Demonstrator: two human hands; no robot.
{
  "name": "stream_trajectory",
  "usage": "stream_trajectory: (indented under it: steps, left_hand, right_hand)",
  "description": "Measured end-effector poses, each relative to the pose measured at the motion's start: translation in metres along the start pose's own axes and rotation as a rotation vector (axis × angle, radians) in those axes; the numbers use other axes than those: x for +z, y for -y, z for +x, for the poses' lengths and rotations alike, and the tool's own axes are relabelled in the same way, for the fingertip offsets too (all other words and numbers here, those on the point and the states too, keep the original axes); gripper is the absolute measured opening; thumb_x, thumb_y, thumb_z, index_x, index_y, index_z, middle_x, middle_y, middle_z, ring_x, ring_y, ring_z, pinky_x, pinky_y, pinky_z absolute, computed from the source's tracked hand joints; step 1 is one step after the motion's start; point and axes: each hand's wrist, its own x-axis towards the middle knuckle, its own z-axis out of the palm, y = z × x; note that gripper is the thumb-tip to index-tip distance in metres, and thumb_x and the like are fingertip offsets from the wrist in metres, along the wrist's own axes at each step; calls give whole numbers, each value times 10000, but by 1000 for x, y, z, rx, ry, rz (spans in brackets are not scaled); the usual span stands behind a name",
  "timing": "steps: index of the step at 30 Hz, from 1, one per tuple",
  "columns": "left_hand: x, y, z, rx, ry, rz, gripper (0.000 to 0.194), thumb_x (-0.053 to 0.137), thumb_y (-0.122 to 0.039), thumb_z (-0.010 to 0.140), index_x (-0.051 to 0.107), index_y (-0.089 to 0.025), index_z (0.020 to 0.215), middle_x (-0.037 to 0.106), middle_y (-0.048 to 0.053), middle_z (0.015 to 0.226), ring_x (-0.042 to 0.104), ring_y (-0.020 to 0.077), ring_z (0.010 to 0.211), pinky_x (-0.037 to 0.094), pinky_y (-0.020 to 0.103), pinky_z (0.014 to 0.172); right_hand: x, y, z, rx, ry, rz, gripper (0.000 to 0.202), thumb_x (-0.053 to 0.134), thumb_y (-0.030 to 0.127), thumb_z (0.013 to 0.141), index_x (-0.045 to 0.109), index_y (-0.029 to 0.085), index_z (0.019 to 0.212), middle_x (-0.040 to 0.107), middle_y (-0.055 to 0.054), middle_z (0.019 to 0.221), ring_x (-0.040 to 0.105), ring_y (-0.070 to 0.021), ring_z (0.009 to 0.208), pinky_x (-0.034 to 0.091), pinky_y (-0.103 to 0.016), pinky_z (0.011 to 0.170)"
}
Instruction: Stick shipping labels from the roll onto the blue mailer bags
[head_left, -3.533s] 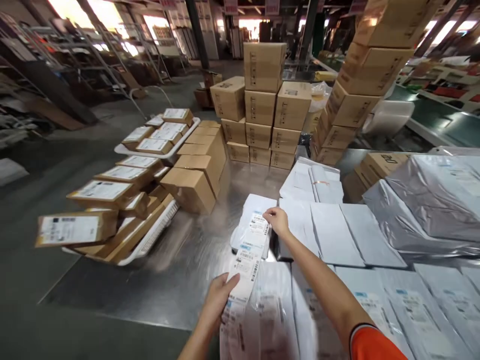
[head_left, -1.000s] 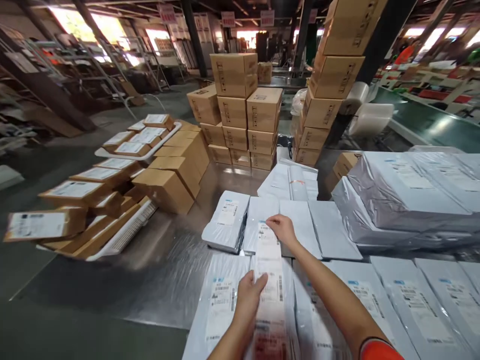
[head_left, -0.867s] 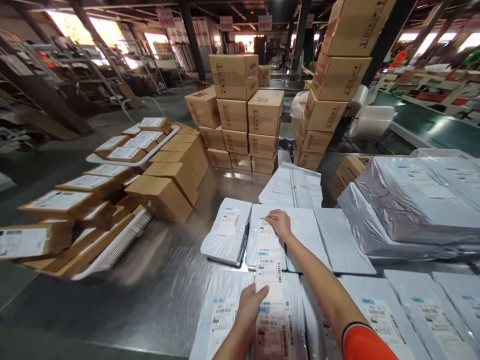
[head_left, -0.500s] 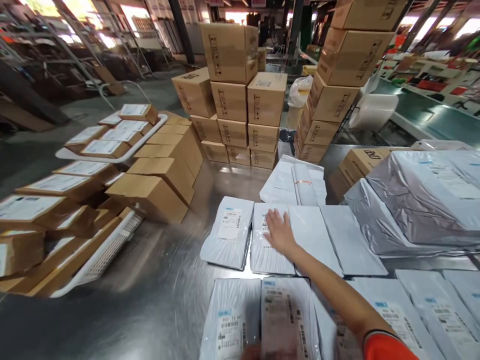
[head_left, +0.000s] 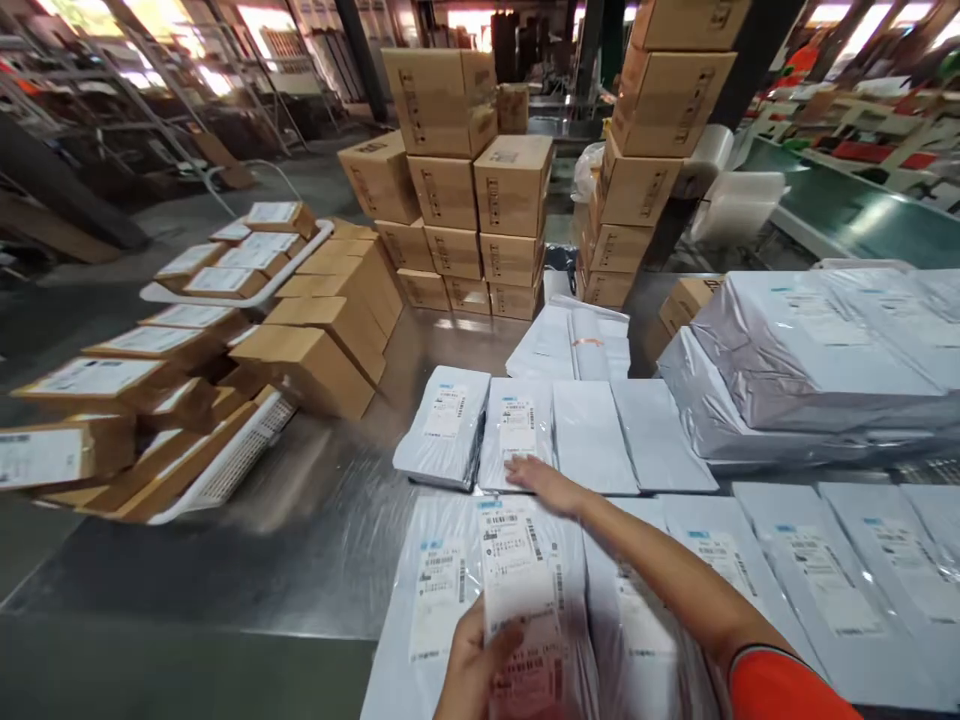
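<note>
My left hand (head_left: 474, 660), low in the middle, is closed around a strip of printed shipping labels (head_left: 517, 590). The strip hangs over the white plastic mailers in the front row. My right hand (head_left: 544, 482) reaches in from the right, fingers stretched out and resting on the lower end of a label (head_left: 517, 420) on a white mailer (head_left: 491, 465). Left of that mailer lies another labelled mailer (head_left: 442, 425). To its right is a mailer with no visible label (head_left: 592, 435). Labelled mailers (head_left: 832, 570) continue along the front row to the right.
Brown cartons (head_left: 450, 200) are stacked at the back, with a taller stack (head_left: 649, 170) to their right. A white basket (head_left: 225, 480) of labelled boxes stands left on the metal table (head_left: 315, 560). Large wrapped parcels (head_left: 810, 380) are piled at right.
My right hand has slid down from the upper part of the label to its lower end. My left hand and the label strip have come up into clearer view. The camera view has shifted.
</note>
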Motion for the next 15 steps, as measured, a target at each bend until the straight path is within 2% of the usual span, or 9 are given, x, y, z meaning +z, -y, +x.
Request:
stream_trajectory:
  steps: [2,3,5,6,7,9,11,13,15]
  left_hand:
    - [14,7,-11,-23,50,-40,442,835,-472,622,757,-148,913,740,114,932,670,310,931,508,413,867]
    - [22,11,-16,-9,78,-33,453,827,-486,632,758,-142,919,738,125,974,664,317,959,504,415,879]
    - [34,20,-23,39,142,26,494,798,-531,655,760,-129,939,723,146,1072,637,338,1052,479,426,946]
    - [39,26,-26,53,190,63,526,780,-555,667,758,-126,969,715,151,1109,618,349,1100,459,435,985]
    - [42,33,-28,47,242,114,559,758,-586,679,755,-124,994,713,152,1121,604,358,1133,439,448,1015]
    - [45,48,-30,-8,349,278,640,694,-669,702,751,-106,1001,726,167,1084,604,382,1133,413,485,1041]
    - [46,59,-28,-44,403,406,719,656,-711,707,722,-91,1067,705,195,1138,604,394,1139,402,507,1050]
    - [51,62,-24,10,288,443,791,727,-650,667,622,-105,1232,593,212,1338,538,377,1249,368,475,1094]
    - [65,53,-16,106,118,386,900,820,-516,599,497,-140,1350,488,197,1451,485,332,1314,365,417,1103]
  right_hand:
    - [-4,16,-31,69,-44,365,756,132,668,959,589,160,1283,664,-165,1227,614,-278,1170,447,-495,1029]
    - [-7,25,-46,96,-79,510,731,185,692,947,590,176,1267,683,-147,1168,664,-254,1057,508,-450,937]
    - [-10,44,-76,141,-159,711,582,545,671,844,629,208,1186,684,-99,1111,675,-204,907,532,-353,807]
    - [-10,53,-91,153,-208,756,525,719,592,742,664,211,1099,684,-71,1059,660,-182,853,518,-317,768]
    - [-9,60,-105,151,-266,742,478,818,504,654,688,205,1004,682,-44,985,638,-163,805,501,-293,742]
    - [-6,73,-132,116,-419,643,378,872,398,569,699,189,831,657,-6,825,596,-146,741,472,-277,720]
    - [-3,82,-157,100,-547,517,285,850,347,574,703,191,761,622,15,704,568,-146,688,456,-277,688]
    - [-2,90,-178,130,-562,406,249,819,305,597,736,203,808,612,27,652,556,-146,639,445,-273,644]
    - [-1,96,-195,156,-526,326,214,787,286,636,757,216,836,634,27,647,566,-149,620,443,-270,622]
